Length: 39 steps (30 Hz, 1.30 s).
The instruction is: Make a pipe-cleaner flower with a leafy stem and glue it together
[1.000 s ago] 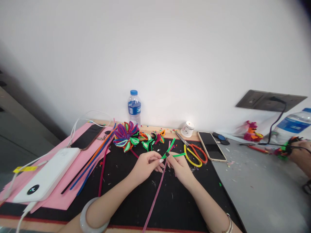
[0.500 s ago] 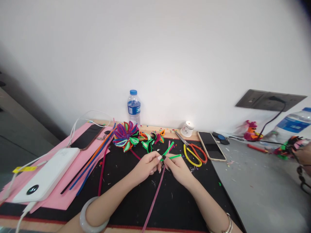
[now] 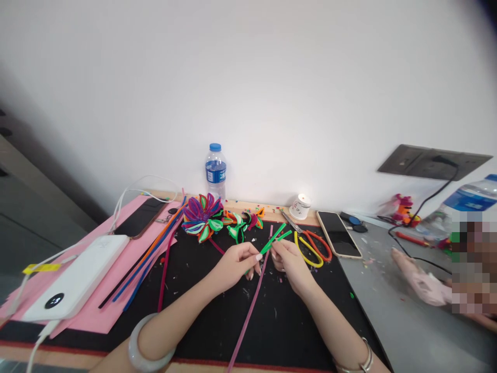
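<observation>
Pinched between thumb and fingers of my left hand [image 3: 244, 263] is the lower end of a green fuzzy stem [image 3: 274, 238], which shows two strands spreading to the upper right. My right hand [image 3: 288, 259] has its fingertips closed on the same green stem, just right of my left hand. A long pink stem [image 3: 251, 304] runs from between my hands down to the near edge. Behind them on the black mat [image 3: 287, 331] lie a purple and green petalled flower [image 3: 202, 217] and smaller green and orange pieces [image 3: 237, 228].
Scissors [image 3: 309, 247], a phone [image 3: 339, 234] and a white spool [image 3: 300, 207] sit right of my hands. A water bottle [image 3: 215, 171] stands behind. Left are loose stems [image 3: 149, 254], pink sheets [image 3: 97, 316] and a power bank [image 3: 77, 277]. Another person's hand [image 3: 421, 277] is at the right.
My right hand has shifted slightly right, away from my left hand, and the green strands now lie closer together. The other person's hand has reached left over the grey table.
</observation>
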### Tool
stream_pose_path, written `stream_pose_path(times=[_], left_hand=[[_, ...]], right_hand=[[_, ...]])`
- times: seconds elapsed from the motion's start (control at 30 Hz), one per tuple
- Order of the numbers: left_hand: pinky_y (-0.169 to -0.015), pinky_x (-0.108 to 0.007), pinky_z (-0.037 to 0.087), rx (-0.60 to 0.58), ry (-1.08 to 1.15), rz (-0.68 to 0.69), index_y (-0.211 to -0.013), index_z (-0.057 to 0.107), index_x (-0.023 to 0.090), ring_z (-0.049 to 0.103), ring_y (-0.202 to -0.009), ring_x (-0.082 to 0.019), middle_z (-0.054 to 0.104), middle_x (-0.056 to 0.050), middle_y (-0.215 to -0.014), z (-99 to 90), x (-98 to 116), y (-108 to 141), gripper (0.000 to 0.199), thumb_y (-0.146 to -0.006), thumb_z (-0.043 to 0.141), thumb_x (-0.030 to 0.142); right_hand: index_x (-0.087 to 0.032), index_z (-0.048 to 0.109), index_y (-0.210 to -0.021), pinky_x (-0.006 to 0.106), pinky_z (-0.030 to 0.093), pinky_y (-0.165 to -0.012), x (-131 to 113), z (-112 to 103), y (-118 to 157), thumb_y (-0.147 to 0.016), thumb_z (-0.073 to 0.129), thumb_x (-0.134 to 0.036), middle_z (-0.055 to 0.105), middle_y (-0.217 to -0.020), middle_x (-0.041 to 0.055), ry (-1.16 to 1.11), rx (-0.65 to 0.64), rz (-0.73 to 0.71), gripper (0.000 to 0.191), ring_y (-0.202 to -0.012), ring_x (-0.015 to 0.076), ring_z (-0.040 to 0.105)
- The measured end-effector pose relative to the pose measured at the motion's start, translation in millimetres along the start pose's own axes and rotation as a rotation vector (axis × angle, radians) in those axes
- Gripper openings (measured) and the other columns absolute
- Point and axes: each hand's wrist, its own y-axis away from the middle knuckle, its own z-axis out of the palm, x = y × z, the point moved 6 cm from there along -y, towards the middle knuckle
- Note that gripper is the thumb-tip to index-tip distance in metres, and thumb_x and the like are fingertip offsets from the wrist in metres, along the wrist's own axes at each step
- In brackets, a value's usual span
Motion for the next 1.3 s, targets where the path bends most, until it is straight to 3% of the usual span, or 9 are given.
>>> stream_pose_path(times=[0.1,0.33,0.57,0.7,0.87,1.1,1.3], left_hand=[[-0.049,-0.021,0.038,0.078,-0.149,0.036,-0.073,0.050,0.015,0.049,-0.046,-0.009,0.059,0.000,-0.061,-4.0,5,4,0.019,-0.079,0.049,0.033],[-0.059,-0.021,0.038,0.197,-0.638,0.310,-0.070,0.057,0.017,0.053,-0.059,-0.011,0.058,0.001,-0.063,-10.5,29,12,0.018,-0.082,0.046,0.023],[-0.071,-0.026,0.042,0.150,-0.839,0.479,-0.083,0.062,0.019,0.056,-0.076,-0.015,0.063,-0.004,-0.080,-10.0,32,13,0.022,-0.086,0.041,0.023],[-0.075,-0.029,0.043,0.090,-0.896,0.586,-0.088,0.063,0.018,0.055,-0.081,-0.016,0.065,-0.007,-0.085,-7.2,33,15,0.024,-0.087,0.039,0.021],[-0.075,-0.029,0.044,0.088,-0.899,0.585,-0.088,0.064,0.018,0.056,-0.081,-0.016,0.065,-0.007,-0.084,-8.1,33,16,0.025,-0.087,0.039,0.023],[-0.072,-0.024,0.044,0.115,-0.824,0.496,-0.089,0.062,0.019,0.058,-0.078,-0.014,0.063,-0.005,-0.086,-12.8,34,13,0.022,-0.086,0.041,0.023],[-0.071,-0.024,0.044,0.096,-0.862,0.546,-0.088,0.063,0.016,0.059,-0.077,-0.015,0.064,-0.007,-0.085,-12.5,33,15,0.025,-0.087,0.039,0.022]], right_hand=[[-0.017,0.041,-0.056,0.020,0.008,-0.038,3,-4,-1,-0.076,0.049,-0.038,0.025,-0.043,-0.0095,-0.020,0.028,0.006,0.031,-0.037,0.0035,0.014],[-0.018,0.045,-0.060,0.022,0.014,-0.038,8,-5,-4,-0.081,0.037,-0.050,0.030,-0.044,-0.0067,-0.060,-0.007,0.022,0.039,-0.037,0.0060,0.018],[-0.015,0.052,-0.065,0.020,0.020,-0.037,0,10,5,-0.074,0.055,-0.048,0.044,-0.049,-0.0040,0.003,-0.240,0.060,0.034,-0.039,0.0060,0.030],[-0.015,0.053,-0.062,0.019,0.023,-0.038,-1,14,9,-0.072,0.059,-0.045,0.046,-0.051,-0.0042,0.101,-0.304,0.097,0.032,-0.041,0.0059,0.034],[-0.015,0.053,-0.062,0.018,0.025,-0.039,-6,15,10,-0.072,0.059,-0.042,0.046,-0.049,-0.0054,0.159,-0.318,0.089,0.030,-0.042,0.0054,0.035],[-0.016,0.053,-0.065,0.017,0.023,-0.037,-6,10,8,-0.073,0.059,-0.037,0.045,-0.047,-0.0064,0.177,-0.245,0.069,0.023,-0.039,0.0050,0.035],[-0.016,0.052,-0.068,0.017,0.015,-0.037,3,15,10,-0.075,0.059,-0.036,0.039,-0.045,-0.0086,0.046,-0.334,0.156,0.022,-0.038,0.0036,0.024]])
